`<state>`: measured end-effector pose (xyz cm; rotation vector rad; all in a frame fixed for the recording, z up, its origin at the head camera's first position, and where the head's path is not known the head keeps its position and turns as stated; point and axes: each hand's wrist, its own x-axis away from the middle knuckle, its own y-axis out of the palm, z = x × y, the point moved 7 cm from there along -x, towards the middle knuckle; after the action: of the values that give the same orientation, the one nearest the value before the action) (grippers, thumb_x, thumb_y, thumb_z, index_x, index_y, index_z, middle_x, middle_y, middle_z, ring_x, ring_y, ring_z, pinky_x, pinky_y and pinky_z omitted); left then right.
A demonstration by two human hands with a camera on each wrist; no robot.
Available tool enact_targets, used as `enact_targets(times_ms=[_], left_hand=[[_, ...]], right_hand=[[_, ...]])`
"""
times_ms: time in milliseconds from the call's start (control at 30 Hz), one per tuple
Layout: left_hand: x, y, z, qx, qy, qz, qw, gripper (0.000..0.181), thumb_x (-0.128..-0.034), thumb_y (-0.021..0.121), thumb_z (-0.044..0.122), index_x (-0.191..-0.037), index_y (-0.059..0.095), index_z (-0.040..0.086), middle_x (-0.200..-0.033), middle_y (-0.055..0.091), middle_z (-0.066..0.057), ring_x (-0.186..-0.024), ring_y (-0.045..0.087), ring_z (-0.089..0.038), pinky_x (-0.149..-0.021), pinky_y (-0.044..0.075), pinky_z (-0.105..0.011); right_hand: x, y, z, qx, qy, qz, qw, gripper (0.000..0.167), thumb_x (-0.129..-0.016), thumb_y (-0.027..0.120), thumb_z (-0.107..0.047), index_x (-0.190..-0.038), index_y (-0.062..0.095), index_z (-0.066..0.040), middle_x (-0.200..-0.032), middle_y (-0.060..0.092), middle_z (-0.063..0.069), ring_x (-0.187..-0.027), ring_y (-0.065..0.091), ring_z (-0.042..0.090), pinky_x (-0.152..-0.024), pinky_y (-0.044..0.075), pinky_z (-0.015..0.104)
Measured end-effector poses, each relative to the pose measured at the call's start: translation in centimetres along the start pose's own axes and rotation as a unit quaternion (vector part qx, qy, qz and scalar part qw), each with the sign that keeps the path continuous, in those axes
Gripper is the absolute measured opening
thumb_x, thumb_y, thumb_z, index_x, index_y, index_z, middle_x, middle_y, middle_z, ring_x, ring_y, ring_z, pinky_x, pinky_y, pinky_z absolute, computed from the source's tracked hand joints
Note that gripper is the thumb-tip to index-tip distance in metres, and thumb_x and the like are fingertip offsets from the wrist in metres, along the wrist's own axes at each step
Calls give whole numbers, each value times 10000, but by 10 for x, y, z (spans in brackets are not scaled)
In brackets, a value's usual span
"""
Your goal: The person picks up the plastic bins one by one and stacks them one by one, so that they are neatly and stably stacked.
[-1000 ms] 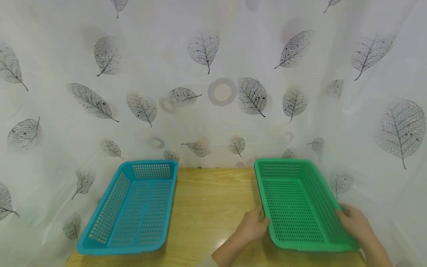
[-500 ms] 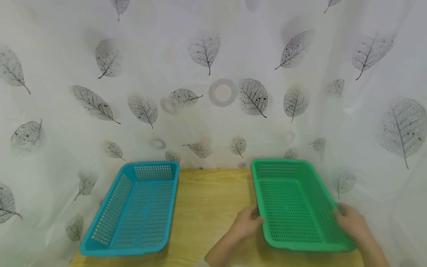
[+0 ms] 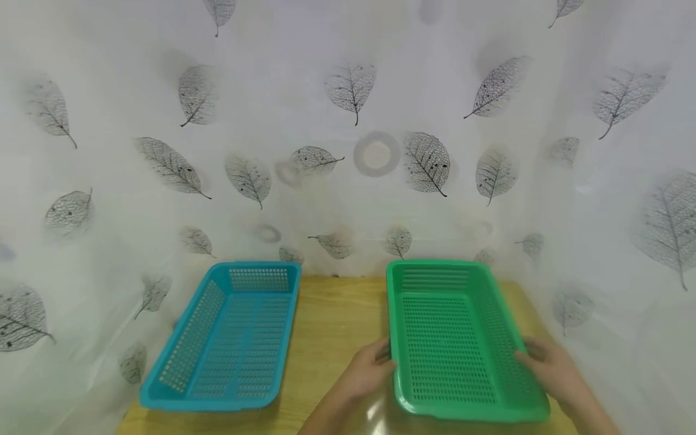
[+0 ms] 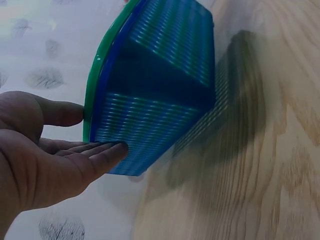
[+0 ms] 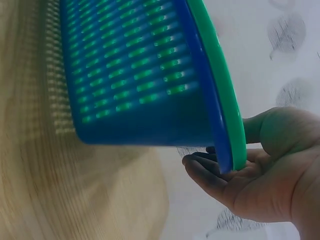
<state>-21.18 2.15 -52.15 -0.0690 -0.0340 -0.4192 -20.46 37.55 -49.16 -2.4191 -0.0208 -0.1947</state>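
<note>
On the right of the head view is a green mesh basket (image 3: pixel 446 344) with nothing inside. Both wrist views reveal a blue basket (image 4: pixel 150 115) nested around its underside, the two rims stacked. My left hand (image 3: pixel 367 374) grips the stacked rims at the near left, thumb on the green rim (image 4: pixel 91 95) and fingers beneath. On the opposite side my right hand (image 3: pixel 551 371) holds them the same way; its fingers (image 5: pixel 205 172) reach under the rims. A shadow below suggests the pair is held just above the table.
Another blue mesh basket (image 3: pixel 212 403) sits on the left of the wooden table (image 3: pixel 339 314), with bare wood between it and the green one. A white leaf-print sheet (image 3: pixel 304 199) hangs behind and along both sides.
Both hands have carried the green basket and the blue one under it leftward, away from the right-hand sheet. The head view has also shifted slightly. The left-hand blue basket stays on the table.
</note>
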Motion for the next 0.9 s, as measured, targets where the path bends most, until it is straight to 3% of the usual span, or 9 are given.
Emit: enact_targets(times_ms=[233,433,533,733,900], left_hand=[[19,-37,-2,-53,-341,22,9994,591,-1026,595,35,-1548,381,-141,-1531,497,-329,-1411,510,-482,-1158,445,-561],[36,-69,1,-246,-414,481,9977,594,-973,574,-10,-1507,392,-195,-1503,502,-367,-1422,476,-515,-1172,403,-617],[43,-79,0,-446,-429,732,9954,604,-950,567,-16,-1500,400,-201,-1495,512,-367,-1425,473,-515,-1175,395,-621],[56,-99,-8,-1007,-614,900,9889,585,-967,551,14,-1500,416,-186,-1472,551,-341,-1400,511,-497,-1161,414,-618],[62,-106,-8,-852,-864,938,9882,584,-975,530,-1,-1509,392,-191,-1484,536,-347,-1415,490,-503,-1159,412,-624]], right_hand=[[5,27,-28,-129,-195,-258,9994,591,-1069,641,-208,-1455,448,195,-1425,543,408,-1249,614,533,-1000,562,598],[5,53,-49,-519,-342,-295,9976,559,-1004,732,-153,-1403,519,176,-1376,593,391,-1237,632,535,-983,588,554],[4,64,-56,-620,-283,-333,9971,555,-993,748,-150,-1399,533,161,-1376,600,380,-1246,625,540,-974,594,547],[4,85,-69,-883,-309,-444,9946,540,-959,789,-136,-1363,570,147,-1344,632,357,-1239,636,525,-973,597,536],[2,98,-67,-886,-220,-569,9942,580,-941,810,-156,-1362,563,158,-1334,639,352,-1228,649,510,-972,597,542]])
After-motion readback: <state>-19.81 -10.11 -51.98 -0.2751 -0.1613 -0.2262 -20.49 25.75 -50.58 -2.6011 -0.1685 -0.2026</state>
